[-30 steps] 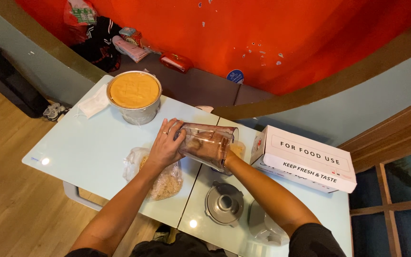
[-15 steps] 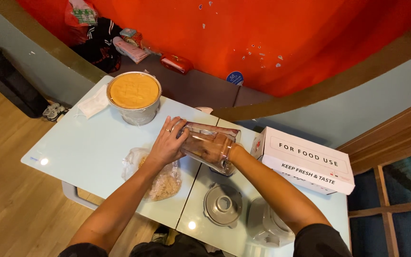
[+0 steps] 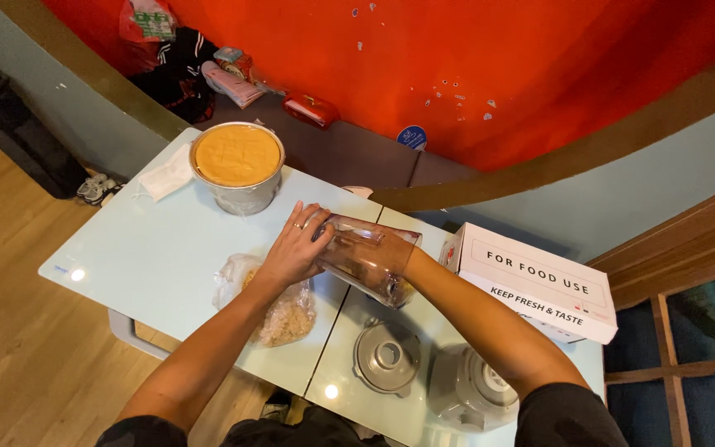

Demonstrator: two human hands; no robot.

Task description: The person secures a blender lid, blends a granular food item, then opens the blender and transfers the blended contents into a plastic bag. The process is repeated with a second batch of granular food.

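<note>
Glossy glass table (image 3: 142, 248); left hand (image 3: 295, 248) grip flat on clear plastic jar (image 3: 370, 265), right hand (image 3: 370, 248) inside, grip unclear.

Pale glass-topped table (image 3: 138, 252), seam down the middle. On it: metal pot (image 3: 238, 170) of orange food, white napkin (image 3: 165, 176), clear bag of crumbs (image 3: 279, 308), grey lid (image 3: 386, 358), grey blender base (image 3: 473, 391), white box (image 3: 539, 280).

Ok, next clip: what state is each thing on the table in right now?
Clear plastic blender jar: tilted, right hand inside it.
Left hand: pressed against the jar's side.
Round metal pot: upright, full of orange food.
Clear plastic bag: lying flat, holding crumbs.
Grey lid: off, on table.
White box: closed.
</note>
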